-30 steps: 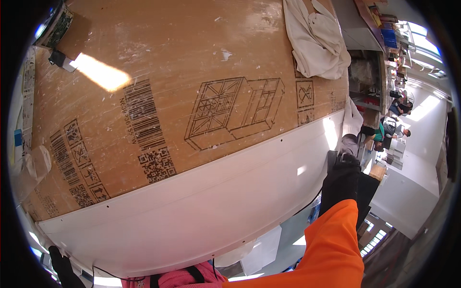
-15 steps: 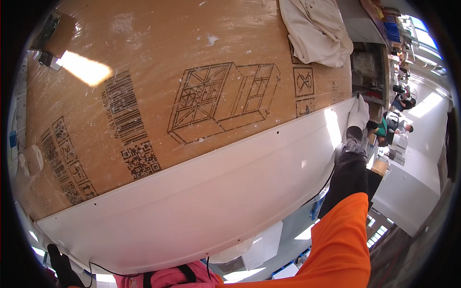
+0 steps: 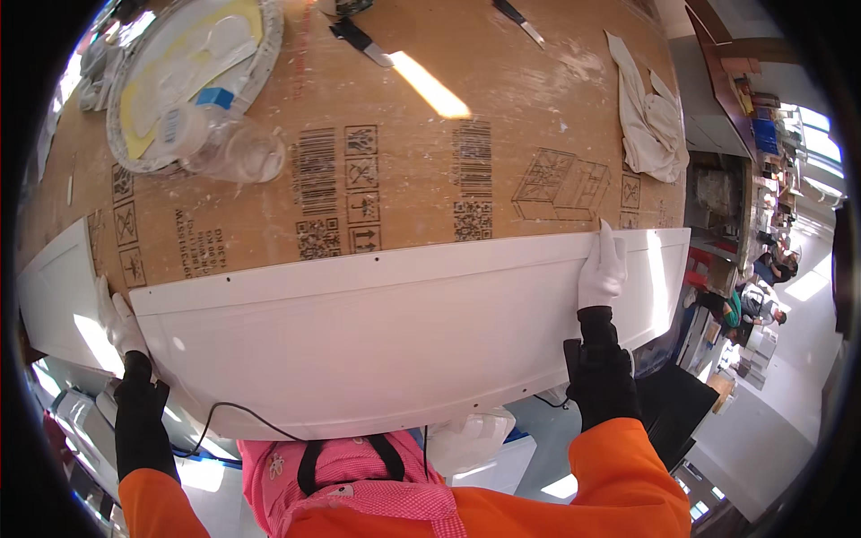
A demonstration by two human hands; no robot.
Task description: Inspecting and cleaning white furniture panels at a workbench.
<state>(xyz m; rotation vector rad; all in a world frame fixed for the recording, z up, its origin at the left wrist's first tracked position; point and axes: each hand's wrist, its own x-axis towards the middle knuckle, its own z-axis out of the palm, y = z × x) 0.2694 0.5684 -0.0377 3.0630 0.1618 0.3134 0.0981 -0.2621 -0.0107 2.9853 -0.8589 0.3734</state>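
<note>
A long white panel (image 3: 386, 345) with small holes along its edges lies along the near side of the cardboard-covered table (image 3: 404, 188). My right hand (image 3: 603, 269), in a white glove, rests on the panel right of its middle, fingers stretched toward the far edge. At the panel's left end is my left hand (image 3: 118, 323), also white-gloved, its fingers extended beside the short edge. Another white panel (image 3: 58, 278) with a recessed face lies just left of that hand.
Toward the far left, a round tray (image 3: 121, 130) stands with a clear plastic bottle (image 3: 238, 152) beside it. Two scrapers, a black-handled one (image 3: 359, 40) and another (image 3: 520, 22), lie at the back. Beige cloth (image 3: 650, 121) drapes the right side. Several people are in the right background.
The view has shifted left, bringing the tray, bottle and second panel into sight. My right hand has left the panel's right end and lies farther in. My left glove now shows.
</note>
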